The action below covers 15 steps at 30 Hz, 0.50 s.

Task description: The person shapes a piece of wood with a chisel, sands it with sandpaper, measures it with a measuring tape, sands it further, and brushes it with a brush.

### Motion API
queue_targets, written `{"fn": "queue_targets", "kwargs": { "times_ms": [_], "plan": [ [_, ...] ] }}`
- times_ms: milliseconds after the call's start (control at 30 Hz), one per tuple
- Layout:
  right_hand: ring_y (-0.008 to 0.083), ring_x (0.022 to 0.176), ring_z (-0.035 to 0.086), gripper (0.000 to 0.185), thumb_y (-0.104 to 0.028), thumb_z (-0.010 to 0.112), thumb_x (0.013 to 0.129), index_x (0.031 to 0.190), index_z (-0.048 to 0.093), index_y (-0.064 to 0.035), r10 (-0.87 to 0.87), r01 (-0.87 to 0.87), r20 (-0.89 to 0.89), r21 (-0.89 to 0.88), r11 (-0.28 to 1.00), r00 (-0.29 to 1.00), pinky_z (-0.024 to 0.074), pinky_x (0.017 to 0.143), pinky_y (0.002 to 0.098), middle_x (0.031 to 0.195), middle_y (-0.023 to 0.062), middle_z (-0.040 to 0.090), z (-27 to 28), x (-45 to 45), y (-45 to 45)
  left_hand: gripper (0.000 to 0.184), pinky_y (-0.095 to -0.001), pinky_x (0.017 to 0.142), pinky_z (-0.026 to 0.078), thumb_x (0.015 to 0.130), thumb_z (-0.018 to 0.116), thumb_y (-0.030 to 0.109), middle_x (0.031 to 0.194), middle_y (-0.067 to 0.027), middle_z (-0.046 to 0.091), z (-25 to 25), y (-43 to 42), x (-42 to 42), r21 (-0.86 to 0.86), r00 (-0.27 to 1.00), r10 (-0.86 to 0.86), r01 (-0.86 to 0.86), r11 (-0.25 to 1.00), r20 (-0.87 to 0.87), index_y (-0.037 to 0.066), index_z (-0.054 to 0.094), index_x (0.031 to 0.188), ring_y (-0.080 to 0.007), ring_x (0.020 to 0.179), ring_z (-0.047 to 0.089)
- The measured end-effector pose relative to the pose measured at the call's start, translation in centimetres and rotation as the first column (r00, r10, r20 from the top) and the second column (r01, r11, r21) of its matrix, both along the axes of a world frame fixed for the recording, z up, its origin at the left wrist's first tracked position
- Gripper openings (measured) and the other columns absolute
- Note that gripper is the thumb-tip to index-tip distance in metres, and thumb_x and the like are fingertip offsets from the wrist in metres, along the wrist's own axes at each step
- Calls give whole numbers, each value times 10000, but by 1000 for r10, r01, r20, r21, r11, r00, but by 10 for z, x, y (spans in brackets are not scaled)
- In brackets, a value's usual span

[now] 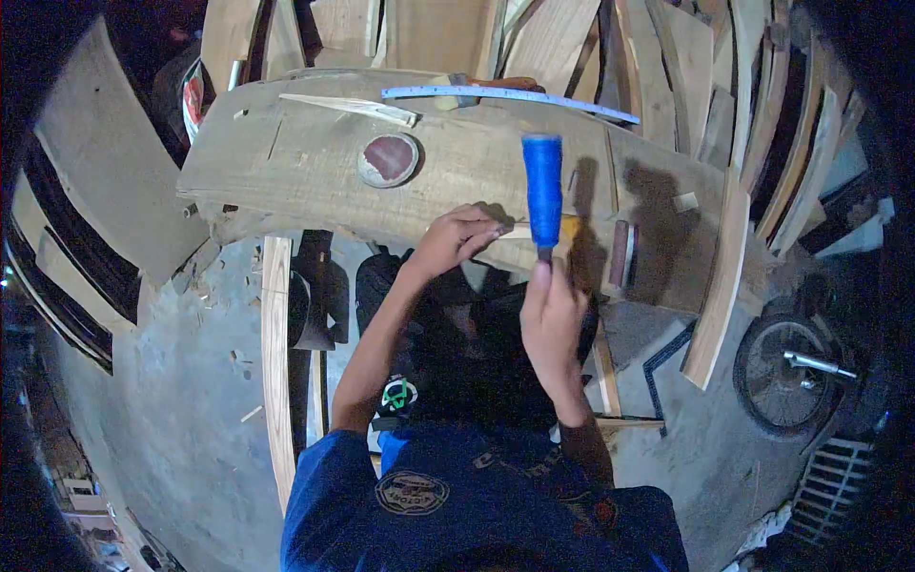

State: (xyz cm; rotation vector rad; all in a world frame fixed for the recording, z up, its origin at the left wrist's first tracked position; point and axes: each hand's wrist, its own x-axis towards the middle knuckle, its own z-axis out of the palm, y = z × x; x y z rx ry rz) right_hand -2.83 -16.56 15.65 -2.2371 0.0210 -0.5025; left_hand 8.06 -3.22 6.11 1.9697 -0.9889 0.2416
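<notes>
My right hand (553,319) is closed around the dark, narrow lower part of a blue-handled tool (543,191). Its blue handle points up and away over the bench; the kind of tool is not clear. My left hand (457,240) pinches a thin pale wood strip (519,232) near the front edge of the wooden workbench (286,191). The strip runs right, passing behind the blue handle. A small yellow patch (569,229) shows just right of the handle. Beside it, farther right, lies a brown roll-like piece (620,254).
On the bench lie a round reddish-topped disc (389,159), a pointed wood sliver (353,107), a long white ruler (510,94) and a brush (457,97). Boards (562,43) lean behind. A long plank (720,296) stands at the right, near a wheel (786,372).
</notes>
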Motion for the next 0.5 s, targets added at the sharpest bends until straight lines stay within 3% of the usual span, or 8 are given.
{"fn": "queue_targets", "kwargs": {
  "times_ms": [67, 100, 200, 267, 333, 367, 467, 500],
  "plan": [
    [370, 502, 507, 268, -225, 367, 849, 730, 467, -6, 17, -52, -204, -165, 985, 979, 374, 417, 436, 556, 206, 506, -37, 2, -2, 164, -327, 700, 424, 732, 528, 118, 814, -113, 551, -5, 0, 1, -18, 999, -27, 27, 999, 17, 23, 585, 853, -263, 779, 519],
    [365, 518, 511, 268, -222, 365, 849, 732, 464, -2, 44, -80, -258, -133, 988, 965, 378, 431, 436, 580, 206, 510, -42, 7, -2, 164, -327, 700, 424, 732, 528, 118, 814, -113, 551, -5, -1, 1, -18, 999, -31, 31, 999, 19, 23, 585, 853, -263, 779, 519],
    [369, 532, 511, 268, -220, 370, 847, 726, 474, -5, -19, 9, -85, -112, 994, 996, 383, 444, 435, 574, 210, 505, -26, 0, -4, 158, -326, 698, 424, 733, 530, 116, 811, -112, 552, -11, 1, -2, 5, 999, -10, 11, 1000, -50, 17, 584, 843, -267, 772, 521],
    [382, 549, 505, 269, -226, 371, 846, 727, 474, -8, -18, 17, -118, -11, 1000, 993, 385, 465, 440, 582, 216, 505, -9, 0, 1, 161, -322, 695, 425, 735, 534, 125, 810, -111, 553, -9, -1, 2, -49, 999, -27, 28, 998, 17, 14, 583, 842, -268, 765, 524],
    [386, 556, 504, 249, -219, 384, 842, 730, 465, -12, 40, -48, -195, -36, 998, 980, 382, 473, 448, 587, 211, 509, -37, 2, -2, 163, -324, 701, 423, 735, 535, 130, 813, -112, 556, -8, 1, 0, -8, 999, -34, 34, 999, -35, 13, 582, 838, -270, 772, 525],
    [356, 484, 482, 259, -178, 384, 842, 677, 463, 5, 36, -61, -187, -132, 989, 982, 335, 421, 402, 521, 198, 451, -62, 9, -7, 164, -326, 708, 422, 736, 536, 135, 816, -113, 558, -7, 1, 2, 34, 997, -29, 32, 999, -77, 11, 581, 835, -272, 778, 525],
    [371, 516, 489, 249, -175, 392, 837, 676, 457, 4, 4, -9, -164, -27, 1000, 987, 338, 420, 404, 536, 210, 456, -27, 1, -2, 164, -326, 702, 422, 735, 538, 139, 820, -116, 561, -7, 1, 2, -24, 998, -25, 23, 999, -53, 18, 583, 837, -270, 776, 525],
    [377, 512, 488, 250, -180, 400, 837, 674, 458, 1, -8, 7, -50, -21, 1000, 999, 333, 408, 407, 536, 207, 457, -20, -1, 0, 164, -330, 694, 425, 737, 537, 138, 824, -116, 563, 4, -2, -3, -64, 1000, -11, 10, 998, -15, 24, 586, 844, -270, 770, 526]
  ]
}}
